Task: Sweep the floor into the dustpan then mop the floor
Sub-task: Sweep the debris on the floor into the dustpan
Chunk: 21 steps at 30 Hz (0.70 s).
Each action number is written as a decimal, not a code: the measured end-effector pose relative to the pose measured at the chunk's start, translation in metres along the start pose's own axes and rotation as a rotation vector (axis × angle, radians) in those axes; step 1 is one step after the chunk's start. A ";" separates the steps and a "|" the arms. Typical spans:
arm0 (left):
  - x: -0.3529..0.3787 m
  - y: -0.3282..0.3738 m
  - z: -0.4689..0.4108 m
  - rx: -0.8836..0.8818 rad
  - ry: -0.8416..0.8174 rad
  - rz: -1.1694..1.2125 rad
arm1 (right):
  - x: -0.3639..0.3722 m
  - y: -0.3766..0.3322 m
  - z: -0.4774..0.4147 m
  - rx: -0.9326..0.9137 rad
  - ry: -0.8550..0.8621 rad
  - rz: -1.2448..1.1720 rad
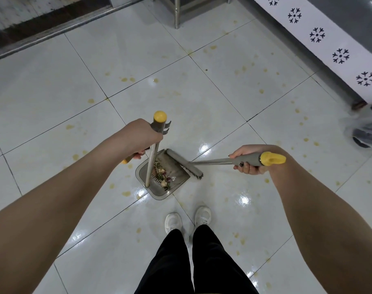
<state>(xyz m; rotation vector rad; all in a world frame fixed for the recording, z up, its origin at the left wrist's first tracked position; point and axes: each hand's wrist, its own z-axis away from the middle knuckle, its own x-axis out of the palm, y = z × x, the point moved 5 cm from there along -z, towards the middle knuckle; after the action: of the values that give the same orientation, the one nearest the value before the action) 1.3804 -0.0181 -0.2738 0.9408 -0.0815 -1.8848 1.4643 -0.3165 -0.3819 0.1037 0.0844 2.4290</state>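
A grey dustpan (180, 169) rests on the white tiled floor (223, 85) just ahead of my feet. Bits of dried flowers and debris (163, 177) lie inside it. My left hand (141, 137) grips the dustpan's upright metal handle (152, 160), which has a yellow cap on top. My right hand (247, 160) holds the grey grip of the broom handle (214, 161), with its yellow end sticking out to the right. The broom head (184, 163) lies across the dustpan's right side, bristles at the pan's mouth.
Yellowish stains (126, 193) dot the glossy tiles all around. A metal table leg (177, 13) stands at the top. A white patterned panel (317, 35) runs along the right, with a plastic-wrapped object (366, 132) on the floor below it. My white shoes (188, 219) stand close behind the pan.
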 end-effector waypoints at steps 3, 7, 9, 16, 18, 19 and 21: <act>0.001 -0.003 -0.001 -0.002 0.007 0.000 | 0.013 -0.003 -0.014 0.001 -0.023 -0.029; 0.001 -0.008 -0.002 -0.003 0.015 0.005 | 0.034 -0.007 -0.030 -0.021 -0.075 -0.098; 0.001 -0.009 -0.003 -0.003 0.017 0.009 | 0.042 -0.009 -0.030 -0.008 -0.118 -0.105; 0.003 -0.009 -0.001 0.007 0.021 0.007 | 0.024 -0.007 0.000 -0.011 -0.054 -0.058; 0.004 -0.010 0.001 0.011 0.021 0.008 | 0.020 -0.004 0.008 -0.017 -0.037 -0.057; 0.004 -0.012 0.001 0.012 0.021 0.009 | 0.019 -0.002 0.012 -0.015 -0.031 -0.053; 0.003 -0.016 0.003 0.010 0.021 0.013 | 0.018 0.001 0.019 -0.010 -0.019 -0.031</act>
<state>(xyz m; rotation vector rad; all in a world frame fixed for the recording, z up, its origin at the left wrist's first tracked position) 1.3659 -0.0138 -0.2802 0.9646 -0.0843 -1.8641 1.4518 -0.3048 -0.3624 0.1202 0.0648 2.3966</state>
